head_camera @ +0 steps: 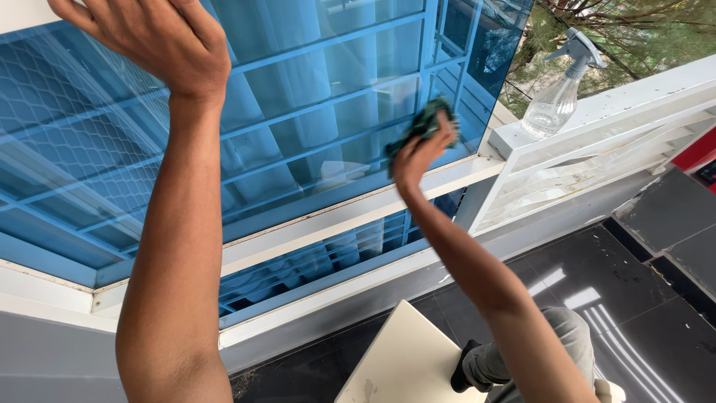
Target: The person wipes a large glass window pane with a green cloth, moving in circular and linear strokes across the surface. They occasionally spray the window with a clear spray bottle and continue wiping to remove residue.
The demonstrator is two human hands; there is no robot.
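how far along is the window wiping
Done: hard to judge; the upper pane shows no obvious streaks. In hand: the right hand presses a green cloth on that pane near its lower right corner, while the left hand lies flat on the glass higher up. Left: the lower pane is untouched by either hand, and the spray bottle stands on the white ledge.

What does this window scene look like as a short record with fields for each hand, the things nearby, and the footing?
left hand: left hand flat against the blue tinted window glass, holding nothing
right hand: right hand pressing a dark green cloth to the glass
nearby: clear spray bottle upright on the white ledge
frame: white window frame under the pane
footing: leg on a pale stool over dark floor tiles
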